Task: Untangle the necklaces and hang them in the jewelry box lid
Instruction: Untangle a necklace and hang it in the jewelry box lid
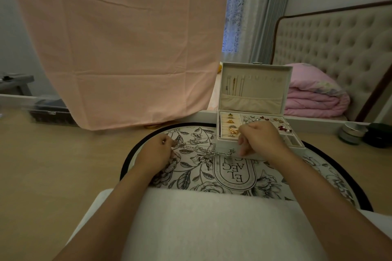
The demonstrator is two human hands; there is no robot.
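Head view: pinching a silver necklace (pixel 203 150) at both ends, left grip (pixel 157 152) clamped on the end at centre left, right grip (pixel 261 140) clamped on the chunkier end just in front of the jewelry box (pixel 226 144). Stretching it across the floral mat (pixel 191 178) on the tabletop (pixel 53 165), low in mid-frame. Working before the upright open lid (pixel 263 89), with several thin chains (pixel 233 86) hanging at its upper left.
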